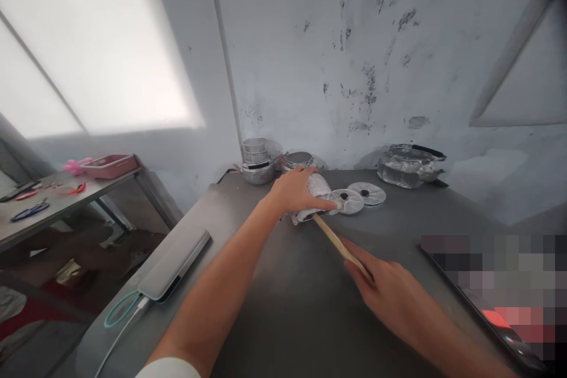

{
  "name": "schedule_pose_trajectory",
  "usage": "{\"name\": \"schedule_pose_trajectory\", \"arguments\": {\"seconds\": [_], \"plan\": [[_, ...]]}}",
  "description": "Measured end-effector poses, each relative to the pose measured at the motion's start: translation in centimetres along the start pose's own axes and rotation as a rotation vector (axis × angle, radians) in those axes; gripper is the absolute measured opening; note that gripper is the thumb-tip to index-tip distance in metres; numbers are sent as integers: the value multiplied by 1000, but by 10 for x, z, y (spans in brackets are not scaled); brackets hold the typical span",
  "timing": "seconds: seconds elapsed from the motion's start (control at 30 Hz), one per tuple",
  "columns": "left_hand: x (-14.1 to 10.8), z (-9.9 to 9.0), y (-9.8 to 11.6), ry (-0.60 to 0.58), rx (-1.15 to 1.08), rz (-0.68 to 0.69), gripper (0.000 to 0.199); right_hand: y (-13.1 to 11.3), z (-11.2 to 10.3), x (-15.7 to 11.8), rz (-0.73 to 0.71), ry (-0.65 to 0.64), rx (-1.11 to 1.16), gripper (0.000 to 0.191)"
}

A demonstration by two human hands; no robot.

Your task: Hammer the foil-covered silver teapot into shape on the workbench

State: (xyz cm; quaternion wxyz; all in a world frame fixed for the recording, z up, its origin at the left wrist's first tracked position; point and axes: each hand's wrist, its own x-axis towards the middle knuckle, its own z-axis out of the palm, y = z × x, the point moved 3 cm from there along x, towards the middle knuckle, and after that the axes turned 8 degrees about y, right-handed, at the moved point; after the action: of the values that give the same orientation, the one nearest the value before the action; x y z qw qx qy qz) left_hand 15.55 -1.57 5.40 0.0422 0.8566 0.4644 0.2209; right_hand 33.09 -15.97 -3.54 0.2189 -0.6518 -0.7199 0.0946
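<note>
My left hand (292, 190) is wrapped over a dented silver metal vessel (319, 185), holding it against the grey table. The hand hides much of the vessel. In my right hand (384, 284) is a wooden-handled tool (333, 240), slanting up and left. Its far end meets the vessel's near lower edge, where a dark part shows; the tool's head cannot be made out. Two round silver lids with black knobs, a nearer lid (349, 205) and a farther lid (374, 195), lie just right of the vessel. Behind my left hand stands an open metal pot (300, 159).
By the wall are stacked metal pots with a strainer (256, 155) and a dented kettle (401, 172). A grey power bank (175, 264) with a cable lies at left, a dark flat device (481, 316) at right. The side table bears a pink tray (111, 168) and scissors (30, 212).
</note>
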Motion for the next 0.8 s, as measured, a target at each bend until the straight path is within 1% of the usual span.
{"name": "schedule_pose_trajectory", "arguments": {"seconds": [0.13,0.23,0.33,0.4,0.5,0.63,0.8], "plan": [[0,-1,-1,-13,-8,1,115,-1,-1,0,-21,57,29,50],[0,-1,-2,-19,-2,-3,115,0,-2,0,-13,110,-10,51],[1,0,-3,-17,-3,-1,116,2,0,-1,-3,57,-73,49],[1,0,-2,-13,-8,2,116,2,0,-1,-10,18,-73,48],[1,0,-2,-6,-8,-1,114,0,-1,-2,-30,36,-34,48],[0,-1,-4,-11,-18,-3,115,-1,0,-3,-3,102,-32,50],[1,-2,-5,-3,-33,-1,114,-1,10,-6,-22,16,-95,50]]}}
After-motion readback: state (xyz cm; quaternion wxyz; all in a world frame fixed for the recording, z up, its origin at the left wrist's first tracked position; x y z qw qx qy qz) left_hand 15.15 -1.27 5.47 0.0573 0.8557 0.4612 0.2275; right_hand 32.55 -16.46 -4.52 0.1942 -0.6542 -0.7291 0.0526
